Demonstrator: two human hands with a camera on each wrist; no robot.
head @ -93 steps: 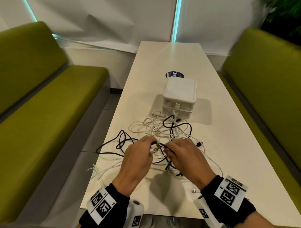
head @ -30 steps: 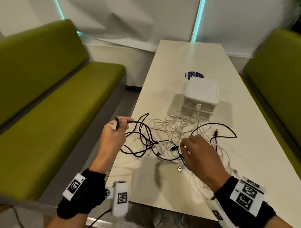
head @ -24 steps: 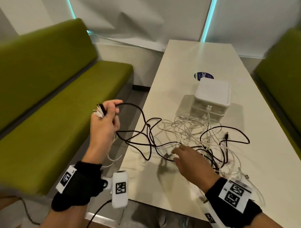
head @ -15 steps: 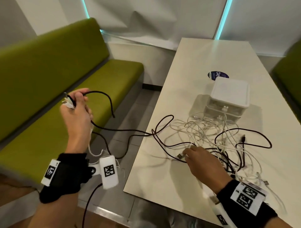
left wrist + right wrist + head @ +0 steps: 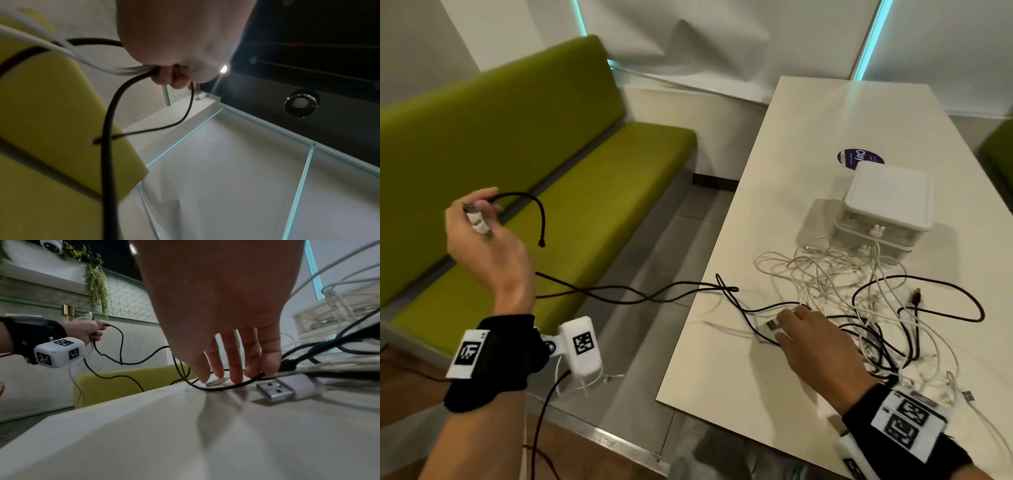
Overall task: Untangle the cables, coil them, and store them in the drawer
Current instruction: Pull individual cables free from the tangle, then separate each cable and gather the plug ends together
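A tangle of white and black cables (image 5: 835, 274) lies on the white table (image 5: 825, 113) in front of a small white drawer unit (image 5: 890, 195) with both drawers closed. My left hand (image 5: 486, 205) is raised over the bench, left of the table. It grips an end of a black cable (image 5: 619, 296) together with a white plug (image 5: 479, 222); the black cable stretches back to the pile. In the left wrist view the fingers (image 5: 174, 78) curl round black (image 5: 107, 146) and white (image 5: 61, 47) strands. My right hand (image 5: 236, 378) presses straight fingers on a black strand (image 5: 226, 387) by a USB plug (image 5: 275, 391).
A green bench (image 5: 551, 154) runs along the left of the table, with a floor gap between them. A blue round sticker (image 5: 859, 158) lies behind the drawer unit. Loose white cable ends (image 5: 965, 397) trail near the table's front edge by my right wrist.
My left hand has drawn the black cable up and far to the left, off the table, stretching it out of the pile. The right hand stays pressing on the cables.
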